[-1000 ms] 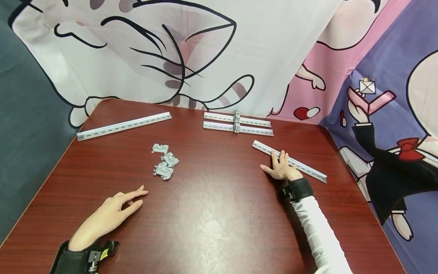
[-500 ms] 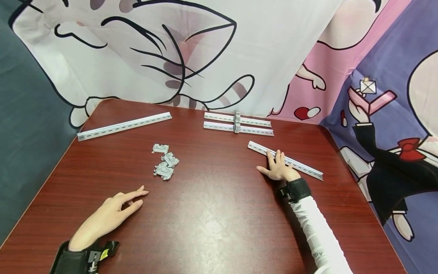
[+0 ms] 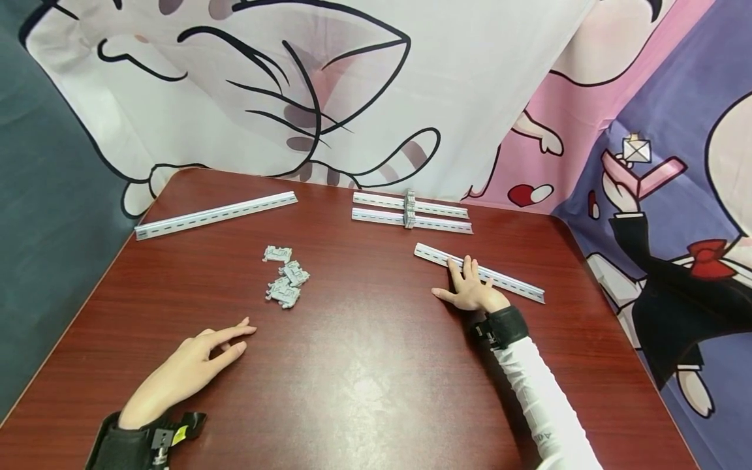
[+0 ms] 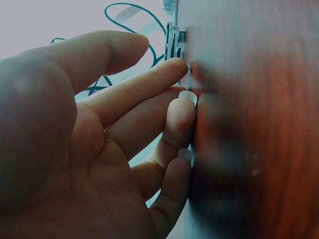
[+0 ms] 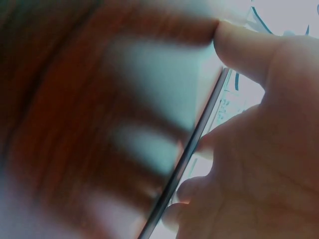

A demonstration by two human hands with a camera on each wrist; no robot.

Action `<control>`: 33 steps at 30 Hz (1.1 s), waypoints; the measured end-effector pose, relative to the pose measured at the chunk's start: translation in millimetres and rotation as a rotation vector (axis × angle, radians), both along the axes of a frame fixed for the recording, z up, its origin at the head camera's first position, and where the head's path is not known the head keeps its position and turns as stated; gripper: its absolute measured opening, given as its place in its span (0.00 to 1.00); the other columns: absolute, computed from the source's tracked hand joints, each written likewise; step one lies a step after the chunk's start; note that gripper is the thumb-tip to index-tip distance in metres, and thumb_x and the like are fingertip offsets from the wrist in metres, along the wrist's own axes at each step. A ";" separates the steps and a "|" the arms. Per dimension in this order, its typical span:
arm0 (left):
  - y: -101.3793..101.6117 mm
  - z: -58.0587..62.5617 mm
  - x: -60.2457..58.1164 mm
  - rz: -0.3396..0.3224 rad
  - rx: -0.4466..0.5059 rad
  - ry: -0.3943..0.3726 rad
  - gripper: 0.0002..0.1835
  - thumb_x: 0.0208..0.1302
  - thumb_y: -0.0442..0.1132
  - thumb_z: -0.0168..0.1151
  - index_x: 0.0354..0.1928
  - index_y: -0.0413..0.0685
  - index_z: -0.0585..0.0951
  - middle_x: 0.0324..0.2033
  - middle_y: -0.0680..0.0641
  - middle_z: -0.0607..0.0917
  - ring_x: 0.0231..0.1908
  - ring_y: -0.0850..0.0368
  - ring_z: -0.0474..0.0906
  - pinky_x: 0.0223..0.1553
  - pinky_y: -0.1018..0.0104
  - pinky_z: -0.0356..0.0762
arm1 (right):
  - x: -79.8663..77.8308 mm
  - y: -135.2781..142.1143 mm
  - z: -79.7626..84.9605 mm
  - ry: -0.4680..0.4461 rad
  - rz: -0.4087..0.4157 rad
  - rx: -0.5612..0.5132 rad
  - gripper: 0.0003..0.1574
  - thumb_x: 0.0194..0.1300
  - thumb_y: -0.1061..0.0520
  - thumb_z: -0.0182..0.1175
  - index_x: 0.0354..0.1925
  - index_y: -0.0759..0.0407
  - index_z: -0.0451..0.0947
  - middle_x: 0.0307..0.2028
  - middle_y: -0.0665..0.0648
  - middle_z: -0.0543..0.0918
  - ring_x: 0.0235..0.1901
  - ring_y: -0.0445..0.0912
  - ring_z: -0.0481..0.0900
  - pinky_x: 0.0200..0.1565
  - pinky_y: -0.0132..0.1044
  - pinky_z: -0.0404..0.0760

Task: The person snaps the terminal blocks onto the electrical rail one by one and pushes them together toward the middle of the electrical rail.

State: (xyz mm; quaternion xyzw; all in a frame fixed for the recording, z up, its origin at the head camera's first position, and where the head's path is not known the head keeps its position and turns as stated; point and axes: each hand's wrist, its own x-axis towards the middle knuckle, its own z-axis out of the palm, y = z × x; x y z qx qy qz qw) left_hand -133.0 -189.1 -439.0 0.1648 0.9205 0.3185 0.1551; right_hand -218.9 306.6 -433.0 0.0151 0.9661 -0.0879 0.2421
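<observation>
My right hand (image 3: pixel 472 292) lies with spread, fairly straight fingers across a slotted metal DIN rail (image 3: pixel 512 282) at the right of the table. In the right wrist view the rail shows as a dark slanting bar (image 5: pixel 182 162), with the fingertips at its far side and the thumb on the wood. My left hand (image 3: pixel 182 372) rests at the left front, fingers loosely bent and tips on the tabletop, holding nothing. Ahead of it sit several grey terminal blocks (image 3: pixel 283 292) in a small cluster, also glimpsed past the left fingertips as a grey block (image 4: pixel 174 44).
Two parallel rails, a rear rail (image 3: pixel 376 198) and a front rail (image 3: pixel 376 216), lie at the back, with grey blocks (image 3: pixel 409 209) standing across them. A longer rail (image 3: pixel 217 215) slants at the back left. Printed cloth (image 3: pixel 470 78) hangs along the table's back edge.
My right hand has slid leftward over the table, and the rail under its fingers has moved left with it. The left hand and the terminal blocks have stayed put.
</observation>
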 end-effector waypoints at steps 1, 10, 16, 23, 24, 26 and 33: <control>0.0 0.2 0.2 0.000 0.000 -0.001 0.24 0.70 0.52 0.53 0.65 0.54 0.74 0.65 0.41 0.73 0.37 0.64 0.70 0.37 0.62 0.67 | -0.3 -0.7 0.0 0.000 0.003 -0.004 0.58 0.67 0.29 0.46 0.76 0.57 0.33 0.73 0.75 0.30 0.74 0.67 0.28 0.63 0.75 0.42; 0.1 1.5 0.9 0.002 0.005 -0.005 0.24 0.71 0.52 0.53 0.65 0.53 0.74 0.65 0.40 0.73 0.37 0.61 0.70 0.37 0.62 0.67 | -2.3 -14.7 3.2 0.011 0.039 -0.012 0.58 0.66 0.30 0.48 0.77 0.55 0.33 0.74 0.73 0.30 0.74 0.66 0.29 0.63 0.75 0.41; 0.7 2.0 1.2 -0.001 0.007 -0.001 0.24 0.71 0.52 0.53 0.65 0.54 0.74 0.66 0.41 0.72 0.37 0.62 0.70 0.37 0.62 0.67 | -3.2 -24.1 2.8 0.012 0.071 -0.033 0.58 0.66 0.31 0.50 0.77 0.54 0.34 0.74 0.72 0.29 0.74 0.65 0.28 0.63 0.76 0.41; 1.0 3.1 1.4 -0.001 0.009 0.009 0.24 0.71 0.52 0.52 0.65 0.54 0.74 0.66 0.41 0.72 0.36 0.64 0.69 0.36 0.63 0.65 | -3.3 -35.3 5.4 0.008 0.123 -0.076 0.57 0.66 0.33 0.52 0.77 0.54 0.35 0.74 0.73 0.29 0.74 0.65 0.27 0.62 0.77 0.40; 1.1 3.0 1.5 -0.001 0.007 0.011 0.23 0.71 0.52 0.52 0.65 0.55 0.74 0.66 0.41 0.72 0.35 0.64 0.68 0.36 0.64 0.65 | -3.2 -36.4 5.4 0.009 0.133 -0.076 0.57 0.67 0.33 0.52 0.77 0.54 0.35 0.74 0.73 0.29 0.74 0.65 0.28 0.62 0.77 0.40; 1.2 2.9 1.6 -0.002 0.009 0.012 0.23 0.71 0.52 0.52 0.65 0.55 0.74 0.66 0.42 0.72 0.35 0.65 0.68 0.36 0.64 0.65 | -3.0 -38.3 5.2 0.013 0.150 -0.080 0.57 0.67 0.33 0.52 0.77 0.55 0.35 0.74 0.74 0.29 0.74 0.66 0.28 0.61 0.78 0.41; 1.6 2.2 2.2 0.001 0.012 0.011 0.23 0.71 0.51 0.53 0.65 0.54 0.74 0.65 0.41 0.73 0.37 0.61 0.70 0.37 0.62 0.67 | -2.6 -43.6 3.9 0.028 0.184 -0.089 0.56 0.67 0.34 0.53 0.77 0.53 0.36 0.74 0.74 0.30 0.74 0.65 0.28 0.61 0.78 0.41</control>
